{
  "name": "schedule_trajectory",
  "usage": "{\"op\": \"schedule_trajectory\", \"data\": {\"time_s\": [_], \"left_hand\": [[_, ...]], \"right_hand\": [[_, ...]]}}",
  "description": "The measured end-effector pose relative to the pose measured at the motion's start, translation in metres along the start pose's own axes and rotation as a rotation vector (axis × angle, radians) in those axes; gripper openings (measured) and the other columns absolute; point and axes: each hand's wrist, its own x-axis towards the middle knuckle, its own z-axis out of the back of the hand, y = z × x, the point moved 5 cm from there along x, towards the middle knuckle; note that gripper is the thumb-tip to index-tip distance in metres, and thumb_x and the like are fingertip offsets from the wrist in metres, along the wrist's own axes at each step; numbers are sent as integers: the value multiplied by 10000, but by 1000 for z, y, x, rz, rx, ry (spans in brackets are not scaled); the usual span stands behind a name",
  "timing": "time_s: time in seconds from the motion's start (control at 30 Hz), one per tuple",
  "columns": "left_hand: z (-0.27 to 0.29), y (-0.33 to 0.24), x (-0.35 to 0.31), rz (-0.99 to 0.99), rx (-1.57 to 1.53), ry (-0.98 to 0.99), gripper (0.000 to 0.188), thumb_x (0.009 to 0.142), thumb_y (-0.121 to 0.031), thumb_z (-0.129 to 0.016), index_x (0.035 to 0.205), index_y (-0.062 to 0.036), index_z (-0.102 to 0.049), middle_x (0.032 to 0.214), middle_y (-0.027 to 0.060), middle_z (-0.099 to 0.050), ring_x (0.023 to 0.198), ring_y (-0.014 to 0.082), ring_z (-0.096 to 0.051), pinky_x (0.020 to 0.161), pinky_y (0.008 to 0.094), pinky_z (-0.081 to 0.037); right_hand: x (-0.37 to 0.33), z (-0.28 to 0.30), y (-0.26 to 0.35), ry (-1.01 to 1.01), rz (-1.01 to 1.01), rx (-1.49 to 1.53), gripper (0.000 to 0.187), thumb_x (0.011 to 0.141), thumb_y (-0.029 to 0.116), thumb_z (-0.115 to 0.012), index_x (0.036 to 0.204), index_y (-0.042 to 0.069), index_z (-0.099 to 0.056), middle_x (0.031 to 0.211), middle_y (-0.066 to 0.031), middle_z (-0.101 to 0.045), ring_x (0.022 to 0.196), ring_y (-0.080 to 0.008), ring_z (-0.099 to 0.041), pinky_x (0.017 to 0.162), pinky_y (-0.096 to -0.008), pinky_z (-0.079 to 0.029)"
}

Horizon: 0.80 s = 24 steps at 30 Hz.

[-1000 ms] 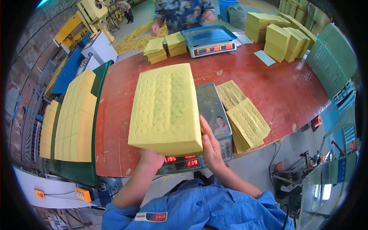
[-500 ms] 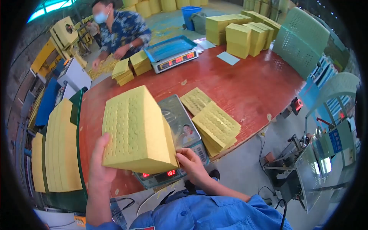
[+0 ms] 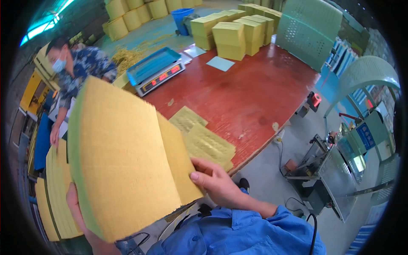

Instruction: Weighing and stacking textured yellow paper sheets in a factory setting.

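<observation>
A thick stack of yellow paper sheets (image 3: pixel 127 157) is held tilted in front of me, its plain cut side facing up toward me. My left hand (image 3: pixel 78 210) is closed around its left side, mostly hidden by the paper. On the right, my right hand (image 3: pixel 216 180) grips the stack's edge near a narrower step of sheets, thumb on top. Just beyond that hand, a few embossed yellow sheets (image 3: pixel 210 142) lie fanned on the red table (image 3: pixel 250 100). The stack hides the place where the small scale stood.
A scale with a blue tray (image 3: pixel 153 66) stands at the far left of the table. Several yellow paper blocks (image 3: pixel 229 40) are at the back. At left, a co-worker (image 3: pixel 80 70) reaches toward upright yellow sheets (image 3: pixel 59 187). A green chair (image 3: pixel 363 78) and machine (image 3: pixel 327 178) stand right.
The stack has come nearer and turned, now showing its side rather than its embossed face. My view has shifted right. The co-worker has moved from behind the table to its left side.
</observation>
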Motion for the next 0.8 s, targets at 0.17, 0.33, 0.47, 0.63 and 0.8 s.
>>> {"op": "schedule_trajectory", "data": {"time_s": [0.17, 0.33, 0.47, 0.63, 0.8], "left_hand": [[-119, 17, 29, 156, -267, 53, 530, 986, -428, -575, 1306, -6, -549, 1098, 81, -657, 1006, 179, -649, 868, 333, -544], [-296, 105, 29, 704, -514, 457, 591, 974, -403, -579, 1424, -35, -472, 1370, 110, -587, 1224, 224, -594, 982, 410, -528], [-412, 150, 37, 764, -477, 537, 603, 971, -391, -571, 1444, -38, -449, 1392, 122, -575, 1230, 260, -594, 978, 448, -527], [-545, 161, 50, 979, -454, 553, 637, 962, -393, -576, 1470, -54, -394, 1374, 127, -581, 1223, 295, -596, 947, 499, -535], [-622, 153, 71, 917, -369, 632, 611, 974, -418, -565, 1479, -126, -384, 1340, 80, -596, 1163, 212, -629, 884, 415, -561]], "right_hand": [[14, 96, 85, -178, 197, -38, 470, 1011, 244, -591, 1372, -50, -532, 1240, -94, -650, 1130, -145, -601, 1010, -296, -447], [32, 274, 116, -409, 177, -155, 395, 1029, 268, -546, 1264, -38, -629, 1145, -77, -686, 1042, -139, -613, 919, -297, -468], [38, 378, 166, -574, 158, -478, 393, 1026, 264, -531, 1235, -49, -643, 1119, -108, -703, 1045, -175, -630, 936, -310, -476], [38, 462, 230, -666, 187, -568, 387, 1026, 240, -503, 1202, -67, -659, 1134, -137, -712, 1068, -193, -648, 959, -324, -481], [3, 457, 268, -742, 444, -573, 448, 1009, 184, -519, 1392, -48, -508, 1350, -173, -588, 1261, -242, -549, 1084, -361, -398]]}}
